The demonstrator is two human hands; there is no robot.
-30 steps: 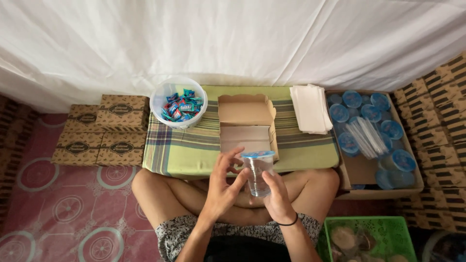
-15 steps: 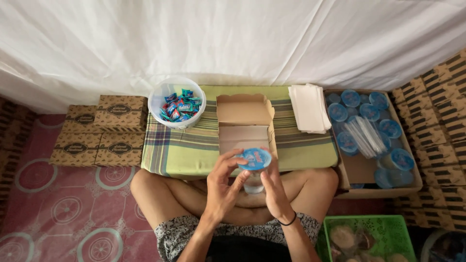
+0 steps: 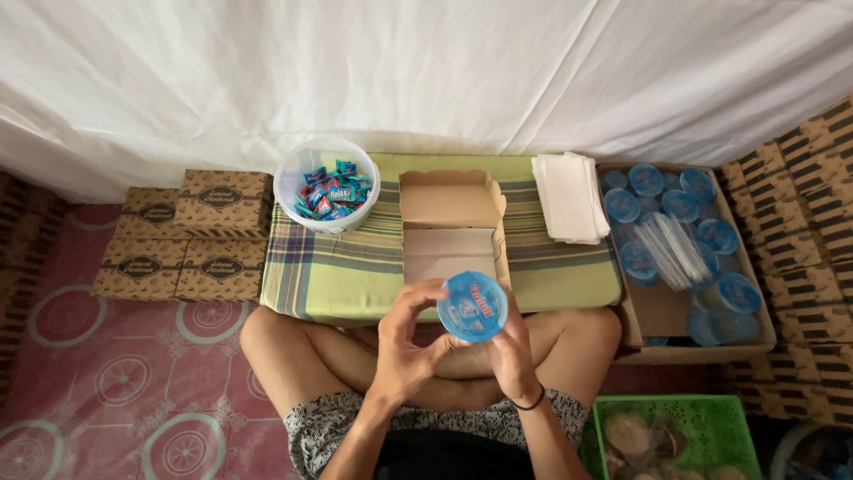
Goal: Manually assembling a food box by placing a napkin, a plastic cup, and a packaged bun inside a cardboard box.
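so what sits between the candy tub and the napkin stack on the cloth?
Head view: the open cardboard box stands between the candy tub and the white napkin stack, its lid flap raised. Striped cloth shows bare in the gaps beside it.

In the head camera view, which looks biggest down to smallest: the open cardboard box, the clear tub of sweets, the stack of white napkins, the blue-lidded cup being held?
1. Open cardboard box.
2. Clear tub of sweets and stack of white napkins: look alike.
3. Blue-lidded cup, though it sits nearer the camera.
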